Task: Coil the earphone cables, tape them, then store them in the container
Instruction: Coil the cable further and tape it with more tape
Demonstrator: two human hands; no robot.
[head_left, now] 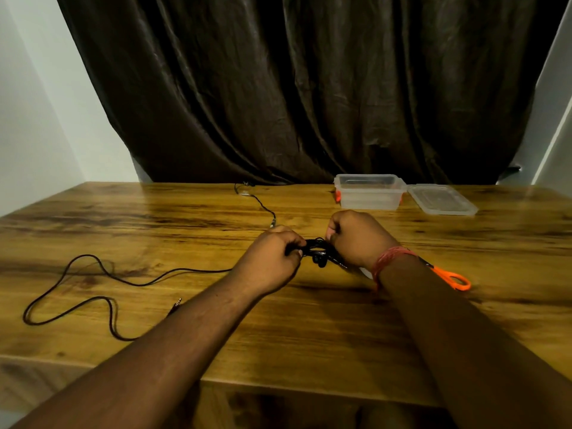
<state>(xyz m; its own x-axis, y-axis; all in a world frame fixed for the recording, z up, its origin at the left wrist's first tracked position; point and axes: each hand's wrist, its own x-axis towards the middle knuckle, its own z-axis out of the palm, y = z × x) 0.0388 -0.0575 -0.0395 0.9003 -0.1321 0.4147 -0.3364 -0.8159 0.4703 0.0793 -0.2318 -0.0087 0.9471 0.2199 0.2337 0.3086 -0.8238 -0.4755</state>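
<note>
Both hands work at desk centre. The left hand [272, 258] and the right hand [356, 239] are each closed in a pinching grip on opposite ends of a small black cable bundle [318, 250], which sits between them, its long axis running roughly 9 to 3 o'clock. An earbud appears to hang from the bundle's underside.

A loose earphone cable [93, 292] lies on the desk [185, 218] at 9 o'clock from the hands, meandering in open loops, its jack plug [177, 303] near the left forearm. Its near end runs under the left wrist; whether it joins the held bundle cannot be told. The left hand is nearer to it. A second cable [260, 204] trails off toward 12 o'clock, reaching the curtain edge.

The open container [370, 193] stands at 1 o'clock from the hands, well apart, nearer the right hand; its lid [441, 199] lies just beside it.

Orange scissors [452, 280] are largely hidden behind the right wrist. No tape is identifiable; a pale patch under that wrist is unclear. Judgement: coiling is in hand, taping not yet done.
</note>
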